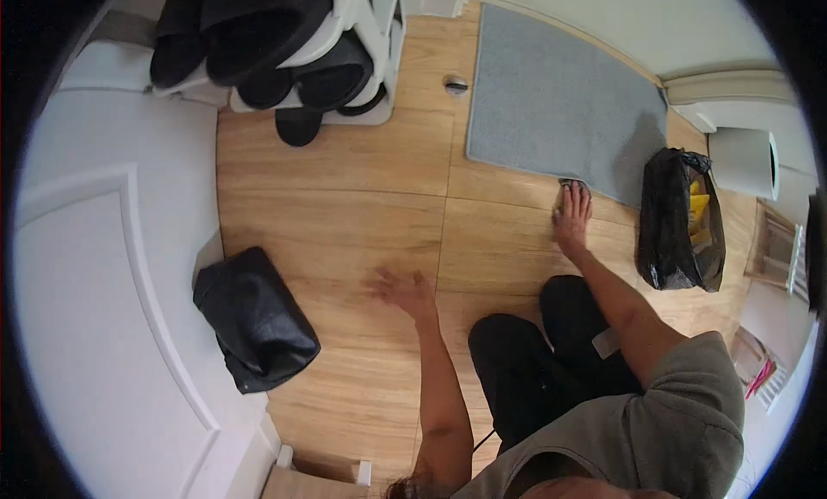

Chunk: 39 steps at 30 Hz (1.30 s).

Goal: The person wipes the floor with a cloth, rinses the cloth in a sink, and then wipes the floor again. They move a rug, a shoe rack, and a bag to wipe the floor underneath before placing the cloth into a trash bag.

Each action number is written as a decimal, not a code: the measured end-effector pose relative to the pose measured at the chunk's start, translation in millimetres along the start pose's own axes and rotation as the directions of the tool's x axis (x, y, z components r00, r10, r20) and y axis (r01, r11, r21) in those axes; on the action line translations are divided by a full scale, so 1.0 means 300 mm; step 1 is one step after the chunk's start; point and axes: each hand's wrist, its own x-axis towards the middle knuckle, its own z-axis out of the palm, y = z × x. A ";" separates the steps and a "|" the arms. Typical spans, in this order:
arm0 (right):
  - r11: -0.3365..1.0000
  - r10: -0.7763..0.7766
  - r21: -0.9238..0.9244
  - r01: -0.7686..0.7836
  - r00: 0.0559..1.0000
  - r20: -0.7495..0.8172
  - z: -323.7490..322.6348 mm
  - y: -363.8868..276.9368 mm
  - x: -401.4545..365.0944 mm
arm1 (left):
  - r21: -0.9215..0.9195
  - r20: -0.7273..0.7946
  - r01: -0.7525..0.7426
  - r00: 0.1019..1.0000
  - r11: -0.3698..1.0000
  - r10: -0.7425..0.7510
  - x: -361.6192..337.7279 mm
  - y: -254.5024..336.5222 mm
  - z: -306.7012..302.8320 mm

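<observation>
My left hand (405, 294) is held over the wooden floor, its fingers apart and a little smeared by motion, with nothing in it. The black leather-like bag (258, 320) lies to its left, against the white door. My right hand (573, 222) is down at the near edge of the grey mat (560, 94). Its fingers press on what looks like a small dark cloth (568, 182), mostly hidden under them. Right of that hand stands a black plastic bag (662, 223), open, with something yellow inside.
A white shoe rack (379, 68) with several black shoes and slippers stands at the upper left. A round metal door stop (456, 86) is on the floor beside the mat. The white panelled door (95, 266) bounds the left. A white cylindrical bin (743, 161) stands at the right.
</observation>
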 end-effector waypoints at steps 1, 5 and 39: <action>0.994 0.105 -0.029 -0.104 0.993 0.047 0.054 -0.005 0.006 | -0.319 0.002 -0.160 0.985 0.934 0.170 0.045 0.064 -0.002; 0.996 0.043 0.070 -0.050 0.994 0.100 0.032 -0.177 -0.039 | -0.903 0.024 -0.126 0.939 0.410 0.342 0.185 0.554 0.093; -0.745 -0.253 0.656 -0.122 0.961 -0.108 0.232 -0.447 0.662 | -0.922 0.342 0.157 0.759 0.354 0.555 -0.037 1.385 -0.213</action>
